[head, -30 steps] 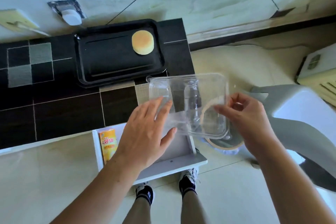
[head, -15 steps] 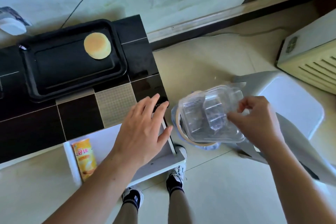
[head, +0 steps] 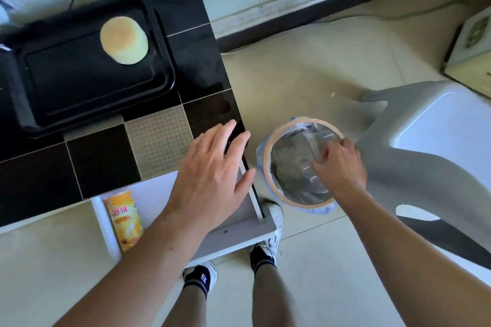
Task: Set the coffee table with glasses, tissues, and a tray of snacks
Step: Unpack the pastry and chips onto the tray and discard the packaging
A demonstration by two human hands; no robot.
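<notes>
The right hand (head: 338, 167) pushes the clear box (head: 300, 156) into the bin (head: 268, 164), fingers curled on it, so let go low, while the left hand (head: 212, 175) hovers flat and loose; the cake (head: 123, 40) sits on the tray (head: 87, 93).

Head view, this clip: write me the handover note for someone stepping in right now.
Left hand: open, hovering at the coffee table corner.
Right hand: pushing the clear plastic container into the waste bin beside the table.
Done: one round cake sits on the black tray on the table.
Left: no glasses or tissues in view; a yellow snack can lies in the open drawer.
</notes>
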